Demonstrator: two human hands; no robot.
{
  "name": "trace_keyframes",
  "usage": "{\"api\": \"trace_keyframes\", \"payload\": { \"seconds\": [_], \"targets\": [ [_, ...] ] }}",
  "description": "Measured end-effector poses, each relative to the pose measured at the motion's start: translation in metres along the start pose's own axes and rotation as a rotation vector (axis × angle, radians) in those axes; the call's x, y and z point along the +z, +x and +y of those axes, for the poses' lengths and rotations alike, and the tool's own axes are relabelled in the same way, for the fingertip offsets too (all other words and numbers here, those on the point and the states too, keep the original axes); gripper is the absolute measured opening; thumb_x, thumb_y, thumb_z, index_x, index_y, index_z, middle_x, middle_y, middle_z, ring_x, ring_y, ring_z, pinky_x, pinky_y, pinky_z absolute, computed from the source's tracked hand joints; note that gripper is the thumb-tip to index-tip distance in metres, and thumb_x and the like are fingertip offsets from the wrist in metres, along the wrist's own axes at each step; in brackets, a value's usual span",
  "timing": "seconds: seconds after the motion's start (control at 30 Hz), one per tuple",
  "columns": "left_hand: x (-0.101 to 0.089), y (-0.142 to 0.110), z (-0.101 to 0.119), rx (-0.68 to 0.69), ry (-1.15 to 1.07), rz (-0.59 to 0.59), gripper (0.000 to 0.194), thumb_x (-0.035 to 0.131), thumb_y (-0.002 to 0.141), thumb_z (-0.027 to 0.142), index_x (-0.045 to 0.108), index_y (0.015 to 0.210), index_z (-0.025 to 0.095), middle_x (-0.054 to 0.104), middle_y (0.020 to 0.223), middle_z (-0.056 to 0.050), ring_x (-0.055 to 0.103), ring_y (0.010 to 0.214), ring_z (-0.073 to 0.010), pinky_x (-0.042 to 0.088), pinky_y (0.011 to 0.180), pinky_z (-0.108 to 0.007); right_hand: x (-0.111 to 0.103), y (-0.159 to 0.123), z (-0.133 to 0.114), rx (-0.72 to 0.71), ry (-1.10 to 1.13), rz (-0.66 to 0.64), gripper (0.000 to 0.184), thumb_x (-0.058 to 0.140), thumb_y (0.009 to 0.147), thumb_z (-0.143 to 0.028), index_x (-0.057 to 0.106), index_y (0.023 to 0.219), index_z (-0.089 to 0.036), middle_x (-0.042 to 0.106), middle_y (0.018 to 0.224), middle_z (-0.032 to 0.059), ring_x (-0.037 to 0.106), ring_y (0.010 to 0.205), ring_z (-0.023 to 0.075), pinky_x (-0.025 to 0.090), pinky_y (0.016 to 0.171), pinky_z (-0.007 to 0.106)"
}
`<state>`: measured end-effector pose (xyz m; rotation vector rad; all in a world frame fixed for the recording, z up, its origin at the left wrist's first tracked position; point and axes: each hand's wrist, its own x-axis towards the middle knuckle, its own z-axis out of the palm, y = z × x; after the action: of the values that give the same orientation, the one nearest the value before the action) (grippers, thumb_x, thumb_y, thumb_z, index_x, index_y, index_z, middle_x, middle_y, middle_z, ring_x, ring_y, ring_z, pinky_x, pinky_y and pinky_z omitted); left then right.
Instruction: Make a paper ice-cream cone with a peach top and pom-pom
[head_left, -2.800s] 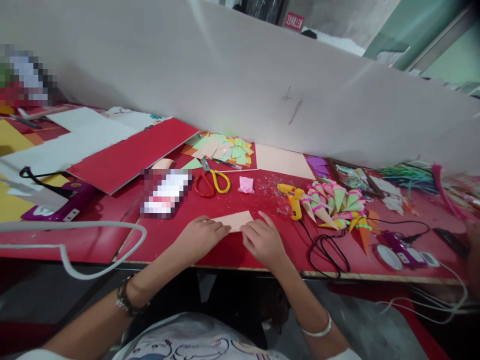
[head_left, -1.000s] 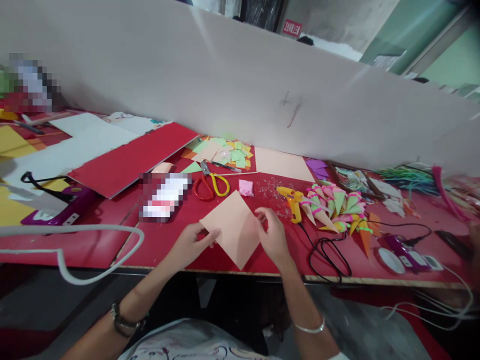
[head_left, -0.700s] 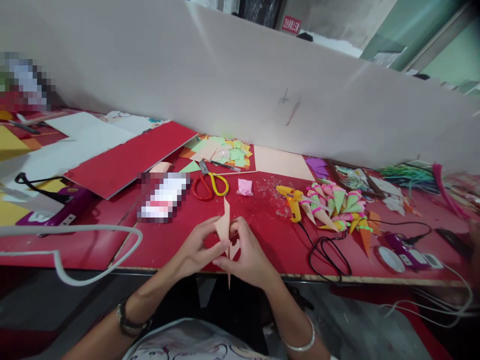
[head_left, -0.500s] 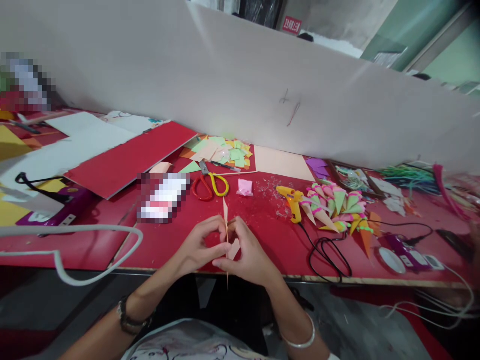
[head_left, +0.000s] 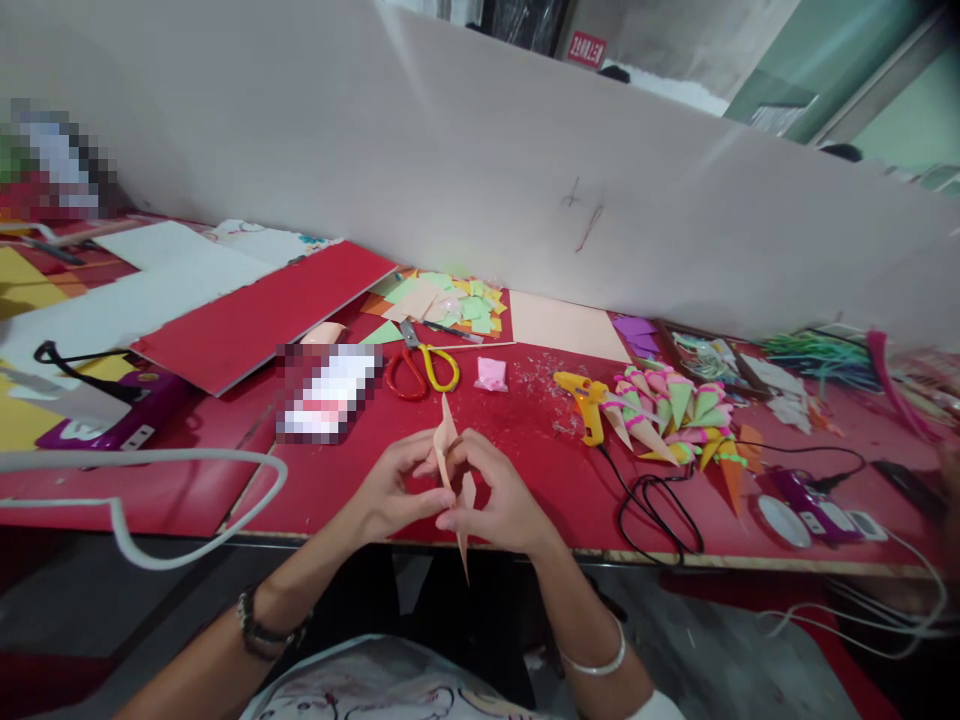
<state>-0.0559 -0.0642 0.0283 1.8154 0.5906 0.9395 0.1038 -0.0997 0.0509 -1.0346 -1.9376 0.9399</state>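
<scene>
Legible markings: a red sign [head_left: 587,48], high beyond the hands and above the grey partition [head_left: 300,150], carries a row of white Chinese characters, too small and blurred to transcribe reliably. The partition bears thin hand-drawn strokes [head_left: 573,193]. A phone-shaped object [head_left: 330,393], beyond and to the left of the left hand, is masked by pixelation; any text on it cannot be read. Workpiece: one peach paper sheet [head_left: 444,430], plain and matt, located between the two hands above the front edge of the tabletop [head_left: 525,430]. The paper is seen nearly edge-on and is slightly curved; its upper end tapers to a point directed away from the body, its lower end to a narrow point extending past the tabletop edge. A flap shows inside the grip of the right hand [head_left: 501,490]. Hand state: the left hand [head_left: 394,490] pinches the paper between thumb and fingers; the right hand grips it likewise from the opposite side, fingers curled. Adjacent items: scissors [head_left: 412,342] with one red and one yellow handle lie just beyond the hands, near a small pink packet [head_left: 492,374]. To the right of the right hand, a yellow glue gun [head_left: 592,400] with black cable lies beside a cluster of multicoloured paper cones [head_left: 679,400].
</scene>
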Motion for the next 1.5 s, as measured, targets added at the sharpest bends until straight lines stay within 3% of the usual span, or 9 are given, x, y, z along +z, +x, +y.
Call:
{"api": "trace_keyframes", "payload": {
  "seconds": [0.2,0.4,0.6,0.93,1.03,1.17,1.3,1.4,1.5],
  "targets": [
    [0.001,-0.002,-0.001,-0.028,-0.107,-0.001,0.028,0.061,0.069,0.041,0.056,0.077,0.014,0.057,0.081,-0.003,0.055,0.075,-0.0162,0.045,0.069,-0.028,0.000,0.002,-0.001,0.008,0.009,0.008,0.037,0.065,0.063,-0.045,0.051,0.083,-0.017,0.050,0.081,0.0013,0.046,0.073,0.0133,0.041,0.064,0.025],
    [0.000,-0.006,0.004,-0.138,-0.176,0.035,0.041,0.058,0.070,0.042,0.055,0.100,0.015,0.062,0.088,-0.007,0.059,0.079,-0.0201,0.048,0.070,-0.031,0.000,-0.001,0.001,-0.027,0.033,0.025,0.022,0.061,0.069,-0.032,0.050,0.081,-0.018,0.049,0.083,0.0010,0.048,0.074,0.0126,0.042,0.066,0.024],
    [-0.001,-0.022,-0.012,-0.236,-0.060,0.308,0.039,0.062,0.066,0.035,0.060,0.100,0.019,0.057,0.111,-0.011,0.052,0.103,-0.0265,0.042,0.088,-0.037,0.003,-0.004,0.003,0.017,-0.069,0.265,0.014,0.048,0.075,-0.017,0.054,0.088,-0.019,0.055,0.085,0.0031,0.053,0.082,0.0147,0.043,0.074,0.025],
    [-0.034,-0.006,0.006,-0.450,0.009,0.398,0.019,0.056,0.069,0.035,0.060,0.080,0.019,0.064,0.076,-0.003,0.059,0.074,-0.0206,0.048,0.068,-0.030,-0.019,-0.014,0.011,0.179,-0.558,0.665,0.024,0.042,0.084,-0.025,0.058,0.098,-0.015,0.065,0.072,0.0047,0.059,0.061,0.0145,0.041,0.056,0.022],
    [-0.040,-0.001,0.011,-0.387,0.246,0.451,0.022,0.051,0.073,0.031,0.053,0.091,0.019,0.061,0.082,-0.003,0.058,0.074,-0.0188,0.047,0.066,-0.029,-0.023,-0.016,0.012,0.128,-0.612,0.709,0.023,0.041,0.084,-0.024,0.058,0.097,-0.016,0.067,0.076,0.0053,0.061,0.063,0.0145,0.042,0.058,0.022],
    [-0.031,0.007,0.023,-0.066,0.905,0.636,0.048,0.054,0.071,0.028,0.041,0.115,0.016,0.048,0.116,-0.011,0.045,0.106,-0.0255,0.036,0.088,-0.038,-0.021,-0.015,0.009,0.089,-0.589,0.636,0.021,0.042,0.084,-0.023,0.059,0.096,-0.018,0.067,0.077,0.0040,0.061,0.063,0.0140,0.042,0.059,0.022],
    [-0.018,0.020,0.034,0.060,1.214,0.454,0.042,0.043,0.080,0.023,0.041,0.121,0.016,0.049,0.121,-0.010,0.043,0.110,-0.0250,0.030,0.092,-0.036,-0.016,-0.012,0.001,0.036,-0.462,0.577,0.020,0.042,0.083,-0.021,0.059,0.093,-0.019,0.066,0.077,0.0022,0.060,0.064,0.0121,0.042,0.060,0.020],
    [-0.013,0.029,0.035,-0.016,1.213,0.327,0.033,0.034,0.084,0.020,0.046,0.115,0.016,0.060,0.103,-0.008,0.055,0.090,-0.0212,0.037,0.078,-0.031,-0.014,-0.011,-0.004,0.043,-0.370,0.594,0.017,0.044,0.083,-0.021,0.059,0.090,-0.019,0.066,0.075,0.0014,0.060,0.064,0.0116,0.042,0.059,0.019],
    [-0.013,0.033,0.035,-0.100,1.141,0.332,0.027,0.032,0.086,0.027,0.054,0.098,0.017,0.064,0.082,-0.005,0.056,0.072,-0.0197,0.035,0.069,-0.030,-0.014,-0.011,-0.007,0.083,-0.293,0.632,0.017,0.044,0.082,-0.022,0.059,0.087,-0.017,0.063,0.069,0.0008,0.057,0.060,0.0114,0.040,0.056,0.019]
  ]
}}
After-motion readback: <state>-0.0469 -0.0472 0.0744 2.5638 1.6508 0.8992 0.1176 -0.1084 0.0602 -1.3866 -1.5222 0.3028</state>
